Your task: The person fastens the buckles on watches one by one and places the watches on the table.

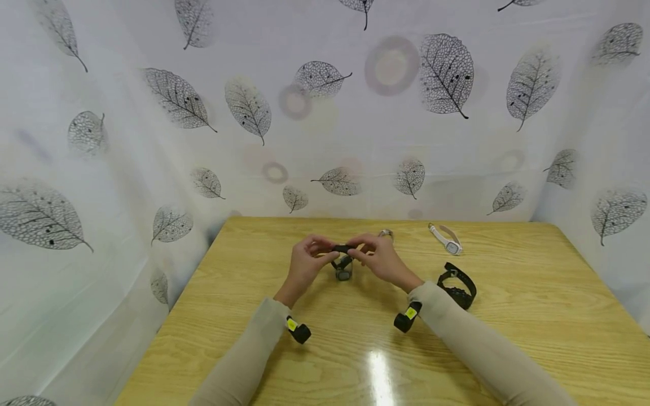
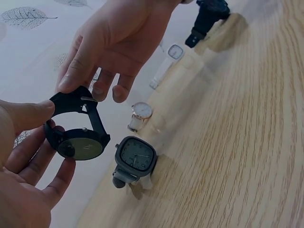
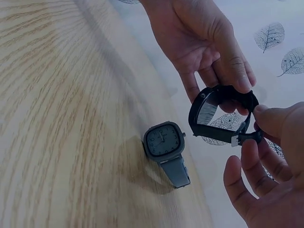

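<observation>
Above wooden table (image 1: 533,316): black watch (image 2: 85,148), held aloft, strap (image 2: 98,119) looped. Left hand (image 1: 304,264) grips one side; right hand (image 1: 382,260) pinches strap near buckle (image 3: 234,141); two-sided grip likely steadies it. Below, on table: grey square watch (image 2: 137,154), apart, probably leaving hands room.

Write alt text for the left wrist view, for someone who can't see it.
A person's left hand and right hand hold a black watch between them. On the wooden table, running toward the upper right, are a grey squarish watch, a round gold-rimmed watch, a white watch and a dark watch; a leaf-patterned cloth hangs behind.
</observation>
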The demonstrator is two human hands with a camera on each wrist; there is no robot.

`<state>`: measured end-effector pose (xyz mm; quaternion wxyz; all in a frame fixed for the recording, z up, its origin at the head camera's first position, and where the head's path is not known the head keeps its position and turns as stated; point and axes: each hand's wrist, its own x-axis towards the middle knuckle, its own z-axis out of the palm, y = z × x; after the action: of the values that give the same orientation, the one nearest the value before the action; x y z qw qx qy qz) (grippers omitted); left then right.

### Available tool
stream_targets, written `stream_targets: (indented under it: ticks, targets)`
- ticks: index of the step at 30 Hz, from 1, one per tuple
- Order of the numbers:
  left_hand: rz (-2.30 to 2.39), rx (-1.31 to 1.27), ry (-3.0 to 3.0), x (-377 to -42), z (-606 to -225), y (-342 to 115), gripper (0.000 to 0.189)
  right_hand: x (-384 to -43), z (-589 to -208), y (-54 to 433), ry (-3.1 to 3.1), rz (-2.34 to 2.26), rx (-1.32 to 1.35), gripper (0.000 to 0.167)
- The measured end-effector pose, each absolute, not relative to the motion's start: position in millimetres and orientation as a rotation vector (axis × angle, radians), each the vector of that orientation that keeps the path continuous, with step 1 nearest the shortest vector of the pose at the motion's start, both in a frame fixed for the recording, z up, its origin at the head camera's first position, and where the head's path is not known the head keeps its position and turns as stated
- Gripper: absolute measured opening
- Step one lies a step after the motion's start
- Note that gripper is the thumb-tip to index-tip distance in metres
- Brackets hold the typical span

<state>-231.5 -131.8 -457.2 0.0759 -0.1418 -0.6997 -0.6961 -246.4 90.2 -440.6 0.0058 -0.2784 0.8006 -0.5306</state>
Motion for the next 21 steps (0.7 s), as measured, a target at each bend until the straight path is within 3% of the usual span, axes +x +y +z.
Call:
stream_targets:
  ticks: [13, 21]
  targets:
    - [-2.069, -0.419, -2.112, -230.2, -458.4, -129.3, 0.027, -248.6, -456.8, 90.9, 2.458, -1.758, -0.807, 0.031]
    - [-2.086, -0.418, -2.121, -229.5, -457.2, -129.9, 0.028, -249.2, -460.1, 92.2, 2.456, -1.818, -0.831, 0.024]
